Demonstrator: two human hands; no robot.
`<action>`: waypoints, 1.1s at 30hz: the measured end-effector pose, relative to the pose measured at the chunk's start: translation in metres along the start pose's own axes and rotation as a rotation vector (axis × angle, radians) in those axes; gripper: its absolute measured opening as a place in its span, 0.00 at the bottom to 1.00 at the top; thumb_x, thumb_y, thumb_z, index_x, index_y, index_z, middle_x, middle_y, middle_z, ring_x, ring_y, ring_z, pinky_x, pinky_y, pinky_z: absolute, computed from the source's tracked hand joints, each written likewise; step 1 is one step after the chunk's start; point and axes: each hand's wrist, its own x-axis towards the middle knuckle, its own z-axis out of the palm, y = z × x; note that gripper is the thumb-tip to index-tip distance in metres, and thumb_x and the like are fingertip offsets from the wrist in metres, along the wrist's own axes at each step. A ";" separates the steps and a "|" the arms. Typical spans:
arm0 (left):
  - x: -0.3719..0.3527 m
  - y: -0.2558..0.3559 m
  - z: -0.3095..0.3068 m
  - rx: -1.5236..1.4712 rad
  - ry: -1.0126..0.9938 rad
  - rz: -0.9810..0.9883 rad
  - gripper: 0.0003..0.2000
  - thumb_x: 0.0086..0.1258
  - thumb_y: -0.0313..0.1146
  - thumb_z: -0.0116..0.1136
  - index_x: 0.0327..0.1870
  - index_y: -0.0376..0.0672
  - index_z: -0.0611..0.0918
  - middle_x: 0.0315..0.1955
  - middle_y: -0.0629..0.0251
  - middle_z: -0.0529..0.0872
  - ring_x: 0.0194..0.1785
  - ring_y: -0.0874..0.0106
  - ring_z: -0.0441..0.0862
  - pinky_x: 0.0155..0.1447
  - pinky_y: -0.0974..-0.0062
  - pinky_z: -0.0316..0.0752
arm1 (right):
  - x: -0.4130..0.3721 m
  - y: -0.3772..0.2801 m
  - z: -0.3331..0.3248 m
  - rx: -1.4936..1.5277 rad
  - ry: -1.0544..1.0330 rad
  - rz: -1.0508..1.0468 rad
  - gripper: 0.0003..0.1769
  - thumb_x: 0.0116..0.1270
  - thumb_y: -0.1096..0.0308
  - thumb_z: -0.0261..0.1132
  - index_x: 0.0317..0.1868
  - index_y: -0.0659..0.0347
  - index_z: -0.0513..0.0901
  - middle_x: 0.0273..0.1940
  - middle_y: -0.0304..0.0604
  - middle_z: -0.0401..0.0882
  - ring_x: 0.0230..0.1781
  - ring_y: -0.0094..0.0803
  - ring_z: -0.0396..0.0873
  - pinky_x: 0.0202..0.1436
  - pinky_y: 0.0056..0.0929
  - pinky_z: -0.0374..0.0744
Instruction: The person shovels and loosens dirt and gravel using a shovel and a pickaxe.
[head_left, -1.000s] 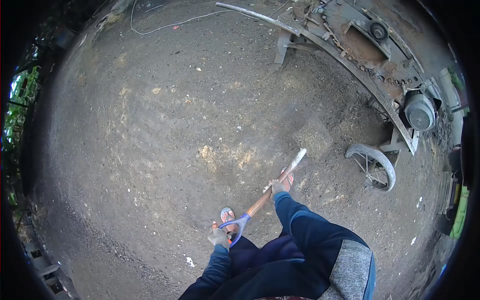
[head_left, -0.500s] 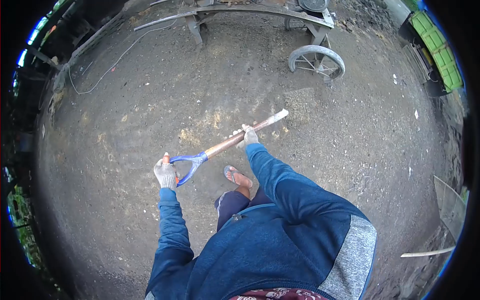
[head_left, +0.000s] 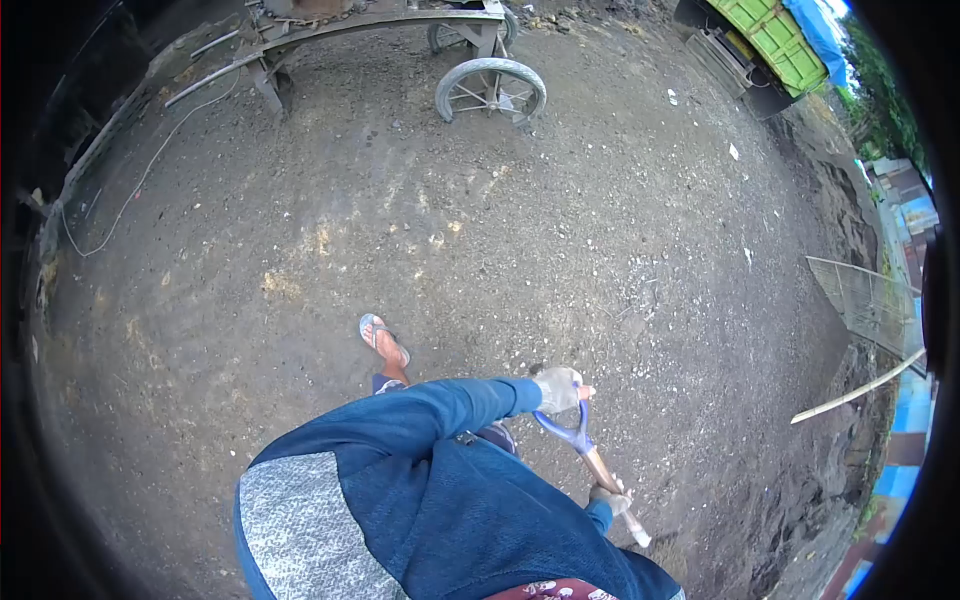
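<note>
A shovel with a blue D-shaped grip (head_left: 568,433) and a wooden shaft (head_left: 598,467) slants down at my right side. My gloved left hand (head_left: 557,389), its arm stretched across my body, is closed around the top of the grip. Lower on the shaft, my gloved right hand (head_left: 612,497) is wrapped round the wood close to the whitish socket (head_left: 637,532). The blade beyond the socket is hard to make out against the ground.
Gravelly dirt ground (head_left: 420,270) surrounds me. Ahead stands a metal frame cart with a spoked wheel (head_left: 491,91). A green truck bed (head_left: 775,40) is at far right. A pale pole (head_left: 858,390) lies to the right, and a cable (head_left: 150,165) to the left.
My body and view have turned right. Both hands have swung the shovel from in front of me to my right side, keeping their holds.
</note>
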 end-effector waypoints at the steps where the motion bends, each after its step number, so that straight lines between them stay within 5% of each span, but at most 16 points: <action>1: -0.008 0.063 0.027 -0.075 -0.222 0.069 0.26 0.65 0.56 0.55 0.36 0.36 0.83 0.27 0.46 0.84 0.36 0.52 0.85 0.42 0.57 0.76 | -0.028 -0.059 -0.016 0.035 0.168 -0.258 0.17 0.60 0.52 0.58 0.33 0.59 0.76 0.30 0.42 0.76 0.38 0.42 0.79 0.47 0.49 0.78; 2: -0.014 0.116 0.050 -0.108 -0.472 0.105 0.24 0.64 0.56 0.58 0.39 0.38 0.82 0.27 0.51 0.85 0.33 0.57 0.84 0.37 0.61 0.77 | -0.031 -0.101 -0.033 0.025 0.219 -0.415 0.16 0.60 0.53 0.58 0.34 0.58 0.76 0.30 0.42 0.76 0.38 0.42 0.79 0.47 0.49 0.78; 5: -0.035 0.181 0.129 -0.002 -0.648 0.617 0.22 0.59 0.51 0.65 0.40 0.38 0.82 0.29 0.55 0.85 0.34 0.58 0.84 0.37 0.61 0.77 | -0.030 -0.158 -0.067 -0.048 0.276 -0.515 0.15 0.61 0.54 0.59 0.36 0.58 0.76 0.32 0.43 0.76 0.38 0.42 0.78 0.48 0.48 0.78; 8: -0.050 0.175 0.135 -0.048 -0.859 0.496 0.20 0.58 0.47 0.67 0.38 0.37 0.83 0.27 0.58 0.85 0.32 0.62 0.84 0.35 0.63 0.76 | -0.007 -0.122 -0.076 -0.196 0.253 -0.295 0.13 0.61 0.56 0.60 0.38 0.57 0.75 0.33 0.43 0.76 0.38 0.42 0.78 0.48 0.47 0.78; 10: -0.051 0.156 0.099 -0.032 -0.935 0.214 0.17 0.59 0.44 0.67 0.36 0.38 0.83 0.22 0.60 0.84 0.26 0.66 0.82 0.31 0.65 0.74 | 0.013 -0.068 -0.072 -0.353 0.191 -0.054 0.13 0.61 0.57 0.61 0.39 0.56 0.75 0.34 0.43 0.76 0.37 0.42 0.78 0.48 0.47 0.78; 13: -0.054 0.104 0.020 -0.114 -0.660 -0.095 0.14 0.61 0.43 0.66 0.29 0.39 0.83 0.14 0.63 0.79 0.17 0.72 0.76 0.22 0.69 0.68 | 0.026 0.054 -0.032 -0.619 0.046 0.315 0.12 0.62 0.59 0.62 0.41 0.56 0.75 0.36 0.44 0.76 0.37 0.43 0.78 0.48 0.46 0.78; 15: -0.089 0.099 -0.069 -0.146 -0.384 -0.233 0.20 0.59 0.45 0.67 0.21 0.35 0.81 0.10 0.59 0.77 0.17 0.68 0.76 0.25 0.67 0.71 | 0.020 0.144 0.009 -0.799 -0.084 0.505 0.12 0.62 0.60 0.63 0.42 0.55 0.74 0.37 0.44 0.76 0.37 0.43 0.77 0.48 0.45 0.78; 16: -0.107 0.086 -0.098 -0.165 -0.186 -0.374 0.19 0.59 0.46 0.67 0.24 0.35 0.82 0.13 0.59 0.78 0.17 0.70 0.76 0.24 0.68 0.70 | 0.008 0.191 0.035 -0.876 -0.149 0.576 0.13 0.62 0.60 0.63 0.43 0.55 0.74 0.37 0.44 0.76 0.37 0.43 0.77 0.48 0.45 0.78; 17: -0.118 0.043 -0.113 -0.242 -0.010 -0.215 0.19 0.58 0.47 0.68 0.27 0.35 0.82 0.16 0.60 0.80 0.19 0.71 0.77 0.24 0.70 0.71 | -0.006 0.238 0.063 -0.960 -0.222 0.640 0.13 0.62 0.61 0.63 0.44 0.55 0.74 0.38 0.44 0.76 0.37 0.43 0.77 0.48 0.45 0.78; 18: -0.148 0.042 -0.145 -0.398 0.127 -0.315 0.19 0.58 0.47 0.68 0.27 0.36 0.82 0.18 0.60 0.82 0.21 0.71 0.79 0.24 0.71 0.72 | -0.024 0.287 0.094 -1.044 -0.294 0.685 0.13 0.62 0.62 0.64 0.44 0.54 0.74 0.38 0.45 0.76 0.37 0.43 0.77 0.48 0.44 0.78; 19: -0.156 -0.020 -0.145 -0.488 0.296 -0.200 0.17 0.58 0.44 0.69 0.28 0.36 0.82 0.19 0.61 0.83 0.22 0.71 0.80 0.25 0.71 0.73 | -0.046 0.335 0.126 -1.122 -0.369 0.721 0.13 0.62 0.62 0.64 0.45 0.54 0.74 0.39 0.45 0.76 0.37 0.43 0.77 0.48 0.44 0.78; 23: -0.215 -0.067 -0.197 -1.075 0.730 -0.476 0.11 0.65 0.30 0.63 0.43 0.34 0.79 0.23 0.64 0.79 0.21 0.74 0.77 0.26 0.73 0.76 | -0.192 0.481 0.226 -1.264 -0.715 0.853 0.12 0.63 0.64 0.66 0.42 0.54 0.71 0.34 0.43 0.74 0.32 0.40 0.77 0.41 0.51 0.80; 26: -0.202 -0.142 -0.206 -1.515 0.956 -0.311 0.11 0.63 0.22 0.58 0.46 0.33 0.79 0.21 0.65 0.75 0.23 0.69 0.76 0.34 0.62 0.82 | -0.320 0.538 0.261 -1.416 -0.849 0.808 0.08 0.67 0.66 0.63 0.41 0.56 0.72 0.31 0.42 0.72 0.28 0.38 0.76 0.33 0.49 0.78; 28: -0.180 -0.182 -0.227 -1.708 1.149 -0.174 0.07 0.62 0.17 0.56 0.40 0.35 0.75 0.21 0.62 0.75 0.23 0.67 0.75 0.30 0.63 0.78 | -0.376 0.575 0.273 -1.529 -0.907 0.817 0.09 0.67 0.65 0.63 0.41 0.57 0.72 0.30 0.42 0.71 0.26 0.39 0.75 0.29 0.50 0.78; 33: -0.139 -0.273 -0.313 -2.071 1.295 -0.085 0.03 0.61 0.21 0.56 0.33 0.38 0.75 0.21 0.63 0.74 0.23 0.67 0.73 0.34 0.64 0.76 | -0.387 0.726 0.267 -1.727 -1.318 0.690 0.10 0.65 0.68 0.62 0.41 0.65 0.75 0.28 0.43 0.79 0.23 0.38 0.79 0.26 0.41 0.79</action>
